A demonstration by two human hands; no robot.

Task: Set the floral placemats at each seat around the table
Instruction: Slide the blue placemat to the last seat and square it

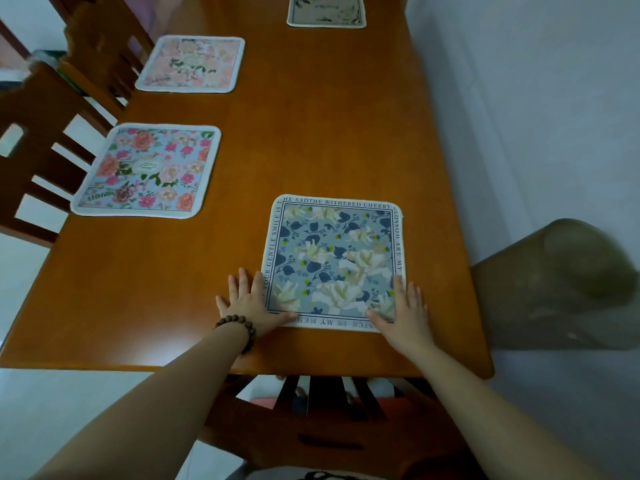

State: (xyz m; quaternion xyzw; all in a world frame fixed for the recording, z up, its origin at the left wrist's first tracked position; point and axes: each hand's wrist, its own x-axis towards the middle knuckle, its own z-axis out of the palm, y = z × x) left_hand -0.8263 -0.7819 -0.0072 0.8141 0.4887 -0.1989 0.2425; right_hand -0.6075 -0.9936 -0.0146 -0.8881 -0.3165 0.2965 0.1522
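A blue floral placemat [332,258] with a text border lies flat at the near end of the wooden table [311,133]. My left hand [251,301], with a bead bracelet on its wrist, rests flat on the mat's near left corner, fingers spread. My right hand [403,311] lies flat on the near right corner. Neither hand grips anything. A pink-and-red floral placemat [147,169] lies at the left side. A pale pink placemat [192,64] lies farther along that side. A beige placemat [326,10] is at the far end, cut off by the frame.
Two wooden chairs [38,157] stand along the table's left side, and another chair [332,410] is tucked under the near edge below my arms. A white wall [536,98] runs along the right. A blurred olive-brown object [561,285] sits at the table's right near corner.
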